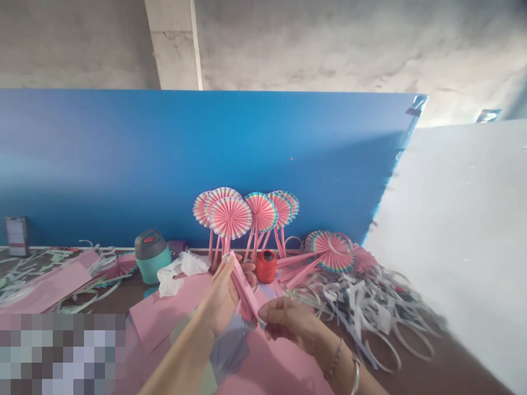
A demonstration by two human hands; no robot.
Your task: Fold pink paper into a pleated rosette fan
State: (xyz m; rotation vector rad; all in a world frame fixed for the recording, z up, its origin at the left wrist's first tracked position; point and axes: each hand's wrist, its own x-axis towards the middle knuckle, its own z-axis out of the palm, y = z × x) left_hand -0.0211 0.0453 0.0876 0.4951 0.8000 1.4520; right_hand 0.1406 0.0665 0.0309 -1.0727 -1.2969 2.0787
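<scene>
A folded strip of pink pleated paper [246, 288] slants between my two hands above the table. My left hand [228, 285] is closed around its upper end, thumb along the edge. At the lower end, my right hand [288, 321] pinches the paper between thumb and fingers; bracelets circle that wrist. A red spool of thread [267, 267] stands just behind the strip. Pink paper sheets [284, 362] lie beneath my hands. Farther back, several round pink paper fans [230, 218] stand upright on pink handles, some with blue-edged rims.
Finished-looking fans [331, 252] lie at the right beside a heap of white paper strips [370, 307]. A teal jar with a grey lid [153, 257] and crumpled white plastic [181, 271] stand left. A blue panel [247, 142] backs the table; a phone [16, 237] leans far left.
</scene>
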